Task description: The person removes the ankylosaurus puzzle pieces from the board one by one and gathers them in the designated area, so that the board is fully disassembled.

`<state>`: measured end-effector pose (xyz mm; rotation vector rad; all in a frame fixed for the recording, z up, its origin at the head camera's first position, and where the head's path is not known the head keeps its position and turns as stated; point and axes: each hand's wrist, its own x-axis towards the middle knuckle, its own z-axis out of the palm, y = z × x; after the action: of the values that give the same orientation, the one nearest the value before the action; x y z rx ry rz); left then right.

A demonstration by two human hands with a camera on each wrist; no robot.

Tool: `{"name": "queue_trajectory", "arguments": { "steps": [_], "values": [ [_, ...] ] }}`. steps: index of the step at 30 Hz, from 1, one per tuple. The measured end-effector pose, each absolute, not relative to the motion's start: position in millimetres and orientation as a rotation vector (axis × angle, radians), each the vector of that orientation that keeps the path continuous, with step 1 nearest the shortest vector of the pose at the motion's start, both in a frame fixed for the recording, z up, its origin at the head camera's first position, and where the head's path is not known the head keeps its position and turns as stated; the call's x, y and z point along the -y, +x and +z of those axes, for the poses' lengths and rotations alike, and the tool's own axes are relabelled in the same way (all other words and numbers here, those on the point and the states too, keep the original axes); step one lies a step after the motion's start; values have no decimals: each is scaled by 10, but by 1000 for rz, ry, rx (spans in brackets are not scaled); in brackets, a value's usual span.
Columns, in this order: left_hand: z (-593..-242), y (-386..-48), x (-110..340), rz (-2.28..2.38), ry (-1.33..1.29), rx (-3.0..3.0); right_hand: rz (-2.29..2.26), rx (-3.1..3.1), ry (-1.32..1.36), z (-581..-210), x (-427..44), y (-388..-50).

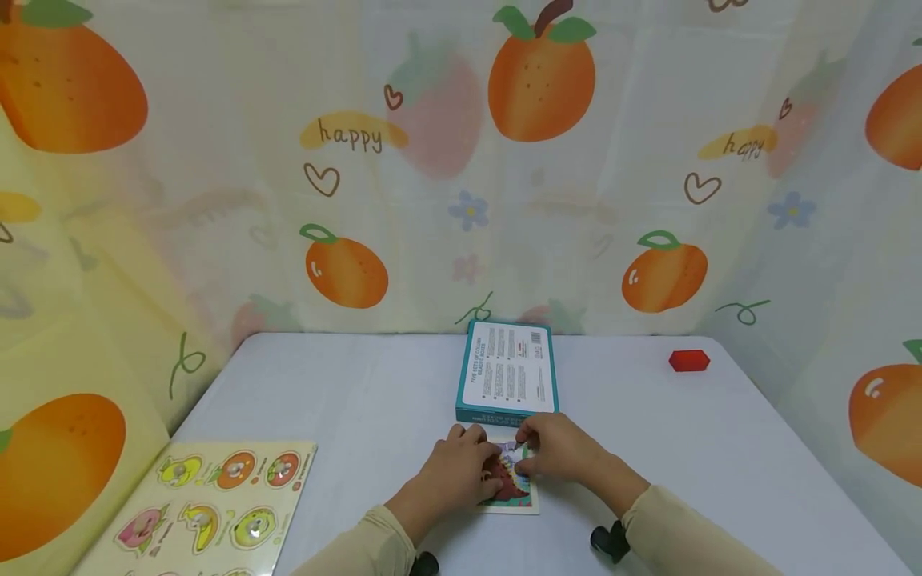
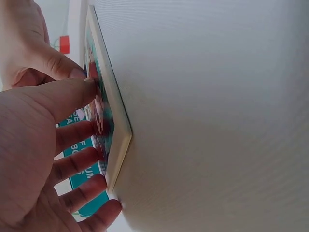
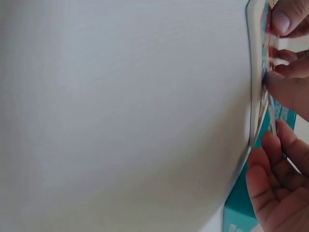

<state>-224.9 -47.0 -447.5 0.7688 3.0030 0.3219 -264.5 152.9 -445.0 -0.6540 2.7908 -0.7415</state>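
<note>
A small jigsaw puzzle [image 1: 511, 490] with a colourful picture and pale border lies flat on the white table. My left hand [image 1: 455, 468] rests on its left part, thumb and fingertips touching the picture. In the left wrist view, the fingers of the left hand [image 2: 72, 159] are spread and fairly straight, near the board's pale edge [image 2: 123, 137]. My right hand [image 1: 565, 452] is over the upper right part. Between its thumb and fingers it pinches a thin puzzle piece [image 3: 273, 116], seen edge-on in the right wrist view. The piece's picture is mostly hidden by the fingers.
Just behind the puzzle lies a teal box [image 1: 507, 372] with a white printed label. A red block [image 1: 689, 361] sits at the far right. At the left front is a fruit peg board [image 1: 216, 500]. A fruit-printed curtain [image 1: 461, 200] hangs behind the table.
</note>
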Motion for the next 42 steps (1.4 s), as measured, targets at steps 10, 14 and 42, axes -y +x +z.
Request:
{"name": "queue_trajectory", "arguments": {
  "steps": [10,14,42],
  "values": [
    [-4478,-2241,475,353,795,-3006,-775,-2779,-694,-4491,-1644,-2649],
    [-4509,-2250,497,384,787,-2994,-831,-2774,-688,-4508,-1693,-2652],
    [-4583,-2269,496,397,785,-2998,-832,-2761,-391,-4287,-3104,-2570]
  ]
}}
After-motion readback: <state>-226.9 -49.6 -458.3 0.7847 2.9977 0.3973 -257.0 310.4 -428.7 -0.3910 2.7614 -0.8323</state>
